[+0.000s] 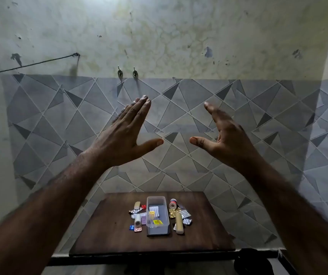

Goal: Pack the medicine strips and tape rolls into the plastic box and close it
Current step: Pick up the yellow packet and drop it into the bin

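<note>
Both the left hand (123, 135) and right hand (226, 137) are raised, each grip released and empty, high above the uncovered plastic box (157, 215) on the bench (107, 231)

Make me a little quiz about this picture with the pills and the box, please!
1. True or false: the left hand and the right hand are both empty and raised in front of the wall.
2. Is the plastic box on the table A) shut with its lid, B) open with a few strips inside, or C) tipped on its side?
3. Which side of the box does the long tan tape roll lie on, as the person sees it?

Key: 1 true; 2 B; 3 the right side.
</note>
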Demonstrator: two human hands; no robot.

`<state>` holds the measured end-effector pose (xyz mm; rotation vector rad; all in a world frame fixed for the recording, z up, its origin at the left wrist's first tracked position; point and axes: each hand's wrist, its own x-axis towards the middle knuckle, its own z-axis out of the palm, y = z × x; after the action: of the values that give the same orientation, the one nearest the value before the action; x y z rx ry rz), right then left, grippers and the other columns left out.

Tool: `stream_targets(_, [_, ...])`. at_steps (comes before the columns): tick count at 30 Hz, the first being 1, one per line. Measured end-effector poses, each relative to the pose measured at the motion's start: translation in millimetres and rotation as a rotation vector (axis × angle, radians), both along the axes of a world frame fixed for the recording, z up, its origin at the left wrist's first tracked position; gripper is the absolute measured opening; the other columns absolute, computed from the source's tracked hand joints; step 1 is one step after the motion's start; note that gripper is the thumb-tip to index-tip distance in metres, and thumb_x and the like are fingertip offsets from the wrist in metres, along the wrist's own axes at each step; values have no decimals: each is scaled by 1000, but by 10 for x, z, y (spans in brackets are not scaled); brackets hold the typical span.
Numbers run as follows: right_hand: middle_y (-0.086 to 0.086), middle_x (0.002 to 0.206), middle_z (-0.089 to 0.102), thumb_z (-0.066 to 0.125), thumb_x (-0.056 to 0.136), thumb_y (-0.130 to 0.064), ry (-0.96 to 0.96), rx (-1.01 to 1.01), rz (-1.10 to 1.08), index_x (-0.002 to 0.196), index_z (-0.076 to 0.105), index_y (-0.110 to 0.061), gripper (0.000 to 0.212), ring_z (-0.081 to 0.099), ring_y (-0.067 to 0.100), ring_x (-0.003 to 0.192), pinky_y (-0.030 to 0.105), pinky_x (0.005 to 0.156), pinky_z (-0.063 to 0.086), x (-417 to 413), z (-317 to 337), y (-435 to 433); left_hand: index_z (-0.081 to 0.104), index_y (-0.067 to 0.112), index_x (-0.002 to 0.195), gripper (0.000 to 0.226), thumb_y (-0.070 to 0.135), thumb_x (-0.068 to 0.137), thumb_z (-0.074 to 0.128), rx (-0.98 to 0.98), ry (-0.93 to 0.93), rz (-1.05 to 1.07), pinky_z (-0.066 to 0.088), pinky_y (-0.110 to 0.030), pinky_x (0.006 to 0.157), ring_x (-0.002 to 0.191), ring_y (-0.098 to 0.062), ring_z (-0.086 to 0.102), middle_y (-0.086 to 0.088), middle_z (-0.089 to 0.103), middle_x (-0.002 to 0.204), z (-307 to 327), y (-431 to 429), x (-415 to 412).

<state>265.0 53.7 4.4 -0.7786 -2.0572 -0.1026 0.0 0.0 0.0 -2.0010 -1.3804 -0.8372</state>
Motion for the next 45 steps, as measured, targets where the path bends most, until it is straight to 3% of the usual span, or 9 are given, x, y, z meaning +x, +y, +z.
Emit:
stream_targets(8, [4,158,29,71,79,-44,-11,-59,-28,150,25,-20,88,30,23,143,32,108,28,-2,-236,383,-1,19,154,102,79,77,30,-81,-47,30,4,-36,122,150,-16,-5,-4,-4,163,-320,382,-6])
stream_targets(16, [2,158,27,69,82,-43,-50,-151,-32,151,22,-23,86,30,22,143,27,102,26,-257,-615,1019,-2,20,154,103,80,76,28,-197,-87,23,2,-34,121,149,-14,-7,-2,-7,163,-742,1065,-204])
stream_targets(23, [0,159,25,68,81,-45,-77,-252,-64,151,20,-26,87,30,22,143,36,107,34,-650,-927,1782,-3,21,154,104,80,75,29,-256,-98,7,-3,-27,116,144,-7,-10,0,-7,162,-1000,1862,-552])
stream_targets(38, [0,158,29,70,79,-46,-88,-413,-102,150,22,-28,88,32,20,142,38,110,35,-1253,-1565,3290,-2,23,154,99,71,80,43,-476,-195,-17,6,-30,120,150,-12,-1,2,-5,163,-1770,3320,-1177])
stream_targets(45, [3,155,34,74,78,-40,-133,-467,-42,150,27,-21,88,34,18,141,27,112,28,-1494,-1928,4055,-3,22,154,97,66,84,49,-521,-216,38,1,-24,118,149,-10,-1,1,-3,164,-2155,3960,-1327])
